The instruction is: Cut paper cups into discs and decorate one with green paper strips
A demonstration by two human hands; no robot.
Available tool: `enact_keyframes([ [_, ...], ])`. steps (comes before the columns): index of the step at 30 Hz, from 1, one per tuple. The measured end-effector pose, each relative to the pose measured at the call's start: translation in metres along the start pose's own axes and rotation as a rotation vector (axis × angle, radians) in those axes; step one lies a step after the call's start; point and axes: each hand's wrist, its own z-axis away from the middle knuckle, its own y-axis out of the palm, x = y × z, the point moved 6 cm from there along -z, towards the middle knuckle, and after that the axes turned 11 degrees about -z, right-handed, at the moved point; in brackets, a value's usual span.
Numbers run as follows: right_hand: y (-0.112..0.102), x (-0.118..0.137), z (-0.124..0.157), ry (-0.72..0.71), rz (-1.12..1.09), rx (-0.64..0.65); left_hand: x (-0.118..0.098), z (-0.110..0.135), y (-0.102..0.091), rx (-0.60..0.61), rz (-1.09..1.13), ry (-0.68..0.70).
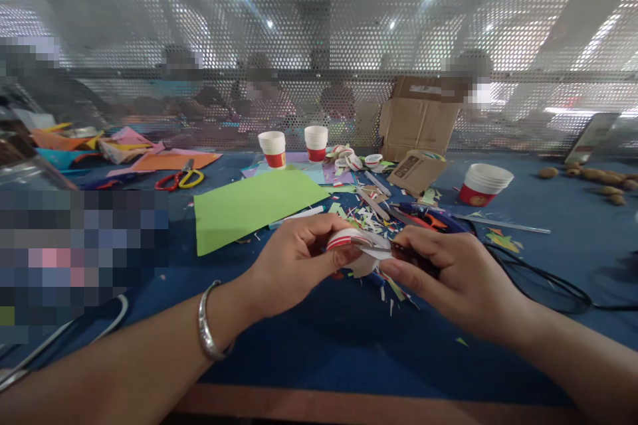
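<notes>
Between the thumb and fingers of my left hand [294, 262] is the cut bottom part of a white paper cup [343, 239] with red stripes. My right hand [456, 275] is closed around dark-handled scissors [371, 248], their metal blade lying against the cup piece. Much of the handle is hidden by my fingers. A loose white flap of paper [363, 265] hangs below the blade. Paper scraps [369, 216] in several colours lie just beyond and beneath my hands.
A green sheet [254, 206] lies left of centre, near red and yellow scissors [180, 177]. Stacked paper cups [272, 148] stand behind it, and another stack [485, 184] stands at right. A cardboard box [421, 123] rests against the perforated screen. A black cable [543, 282] runs right.
</notes>
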Motion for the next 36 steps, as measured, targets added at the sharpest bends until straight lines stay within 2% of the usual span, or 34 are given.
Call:
enact_keyframes([
  [4,-0.007,0.001,-0.004,0.003,0.008,-0.063,0.0,0.002,-0.005,-0.034,-0.099,-0.04],
  [7,-0.01,-0.002,-0.005,0.042,0.041,-0.075,-0.002,0.004,-0.011,-0.105,-0.206,-0.018],
  [14,-0.002,-0.01,-0.005,0.135,0.051,0.024,-0.014,0.008,-0.018,-0.257,-0.464,0.07],
  [22,0.005,-0.011,-0.006,0.172,0.049,0.079,-0.03,0.015,-0.014,-0.338,-0.763,0.218],
  [31,0.006,-0.008,-0.004,0.153,0.053,0.113,-0.037,0.016,-0.007,-0.318,-0.883,0.296],
  [36,0.008,-0.006,-0.002,0.139,0.078,0.125,-0.036,0.022,-0.001,-0.322,-1.032,0.341],
])
